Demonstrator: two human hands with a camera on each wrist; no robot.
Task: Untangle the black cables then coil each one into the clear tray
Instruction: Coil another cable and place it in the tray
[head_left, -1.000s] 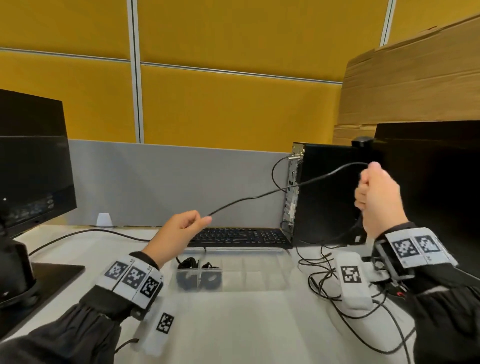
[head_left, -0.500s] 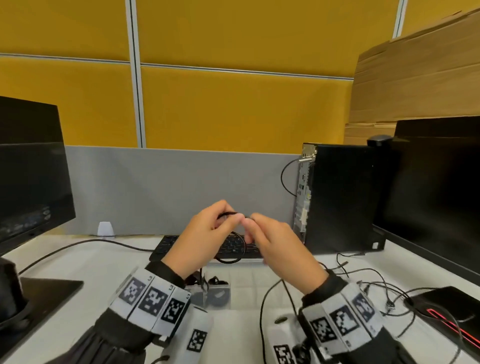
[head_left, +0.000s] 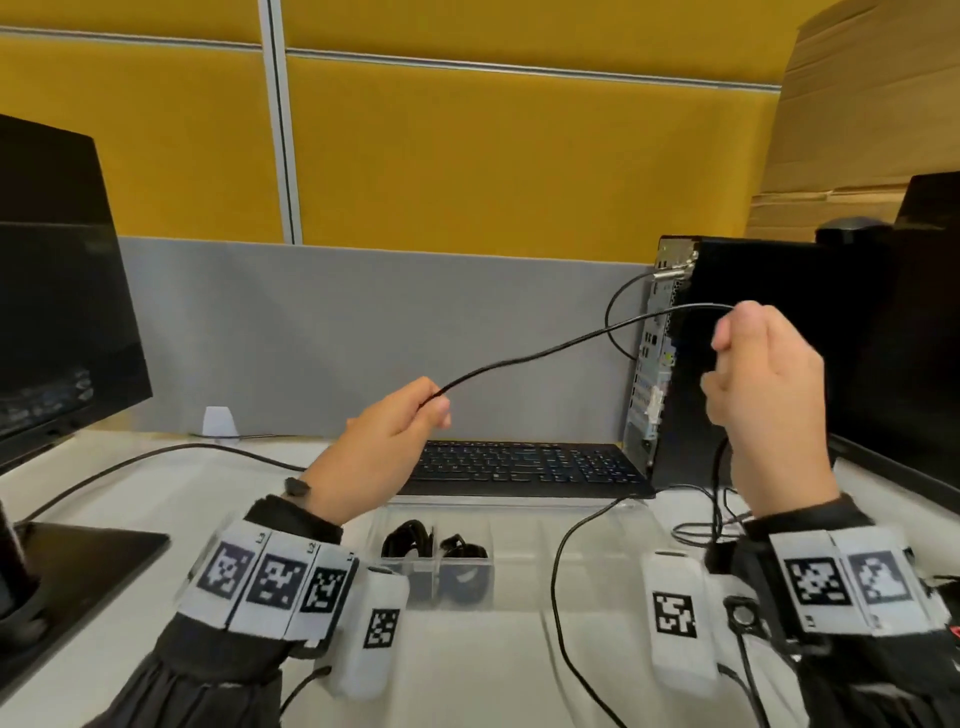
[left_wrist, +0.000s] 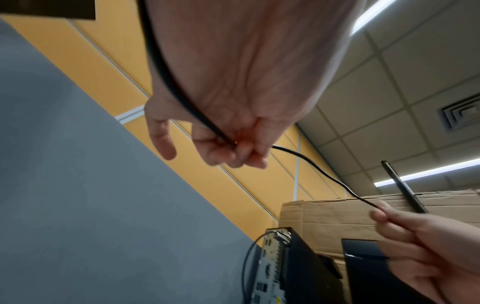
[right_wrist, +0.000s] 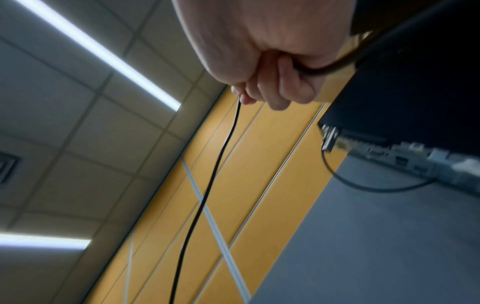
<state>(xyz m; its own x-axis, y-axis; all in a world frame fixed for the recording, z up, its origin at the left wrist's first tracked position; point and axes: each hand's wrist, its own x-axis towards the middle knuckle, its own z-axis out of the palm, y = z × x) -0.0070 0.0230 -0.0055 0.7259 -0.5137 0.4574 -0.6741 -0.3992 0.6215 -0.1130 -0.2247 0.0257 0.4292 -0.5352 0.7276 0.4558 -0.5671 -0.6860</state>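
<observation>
A: What do the arms wear?
B: Dark sleeves (head_left: 208, 670), white bands (head_left: 270, 584) printed with 3 black square codes at the left wrist, 2 showing at the right.
A: Anything else?
B: A white tagged block (head_left: 675, 623) under each wrist, thin black wires trailing.

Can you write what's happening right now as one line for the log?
left hand pinches cable | right hand grips cable, held higher | cable spans between hands | tray holds two coils | more cables loose on desk

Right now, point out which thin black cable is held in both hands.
The thin black cable stretched in the air between left hand and right hand; the others lie loose on the desk or coiled in the clear tray.
</observation>
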